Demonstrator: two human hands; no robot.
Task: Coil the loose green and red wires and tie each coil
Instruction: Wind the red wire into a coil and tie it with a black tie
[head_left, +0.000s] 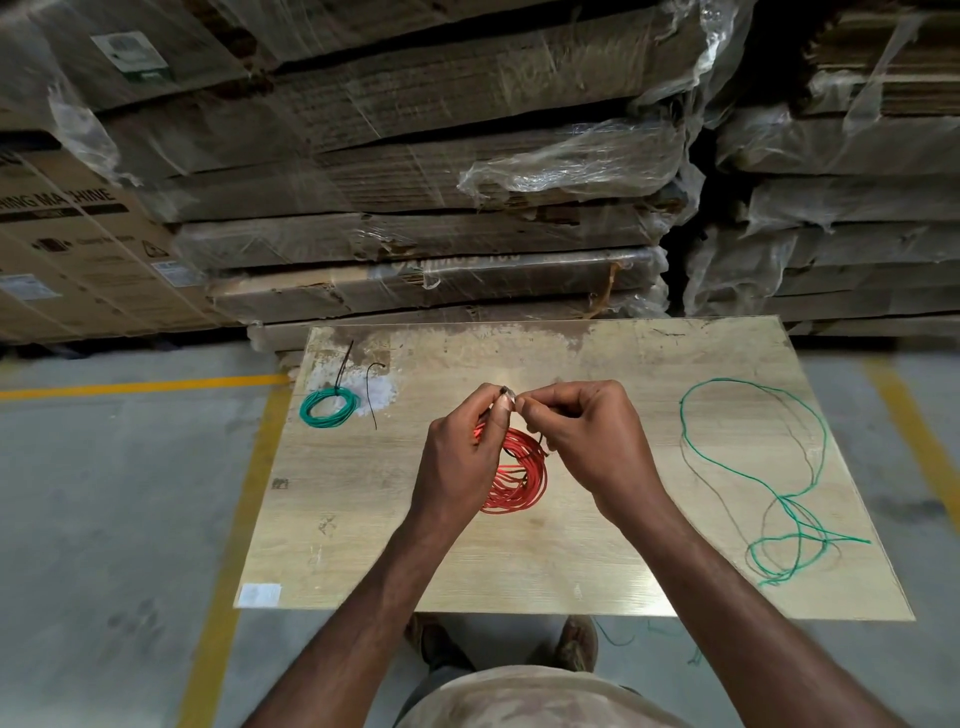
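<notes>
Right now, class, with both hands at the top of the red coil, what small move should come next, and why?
Probably pull the black tie snug around the red coil. The left hand and right hand pinch together just above it, and the green coil already wears its tie.

Both bare forearms reach up from the bottom of the frame and converge near its centre. The left hand (464, 447) is raised, its back toward the camera, fingers curled with the fingertips pinched together at the top. The right hand (587, 434) sits just beside it, knuckles up, fingers curled inward and pinching, its fingertips meeting those of the left hand.
</notes>
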